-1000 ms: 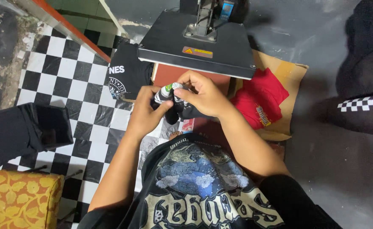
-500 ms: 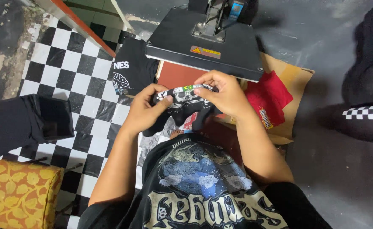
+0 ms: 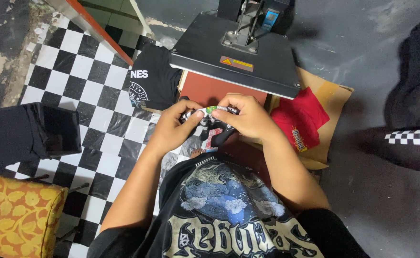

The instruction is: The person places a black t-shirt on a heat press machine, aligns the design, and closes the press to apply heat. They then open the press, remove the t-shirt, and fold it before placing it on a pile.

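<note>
My left hand (image 3: 174, 126) and my right hand (image 3: 246, 117) both grip a small black garment (image 3: 215, 125) with a white and green print, stretched between them. The garment hangs just in front of the red lower plate (image 3: 210, 91) of a heat press. The press's dark upper plate (image 3: 236, 52) is swung above and behind that red plate. Part of the garment is hidden under my fingers.
A black printed shirt (image 3: 150, 81) lies left of the press on the black-and-white checkered floor (image 3: 95, 114). A red shirt (image 3: 301, 122) rests on brown cardboard (image 3: 332, 98) to the right. A black folded cloth (image 3: 26, 134) and a yellow patterned cushion (image 3: 16, 217) lie at the left.
Both hands have spread the small garment out flat between them; a second ago it was bunched in my fingers. The hands stay in front of the press.
</note>
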